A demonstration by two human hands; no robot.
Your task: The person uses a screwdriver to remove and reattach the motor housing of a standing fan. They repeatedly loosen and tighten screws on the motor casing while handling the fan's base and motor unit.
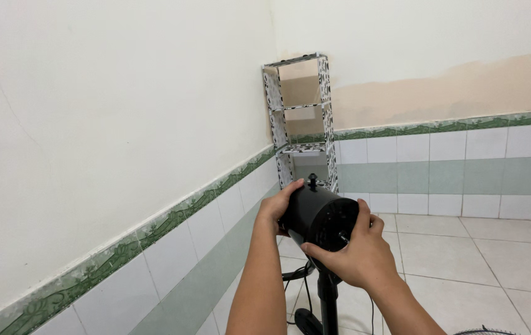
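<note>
A black fan motor housing (pixel 315 214) sits on top of a black stand pole (pixel 327 301), with its bare shaft pointing toward me. My left hand (pixel 276 208) grips the housing's left side. My right hand (pixel 357 254) wraps around its lower right front, fingers just under the shaft. No blade or grille is on the motor.
A narrow black-and-white patterned shelf unit (pixel 302 118) stands in the room corner behind the fan. A black cord (pixel 296 279) hangs by the pole. The edge of a wire fan grille (pixel 486 332) lies on the tiled floor at lower right. Tiled walls stand close on the left.
</note>
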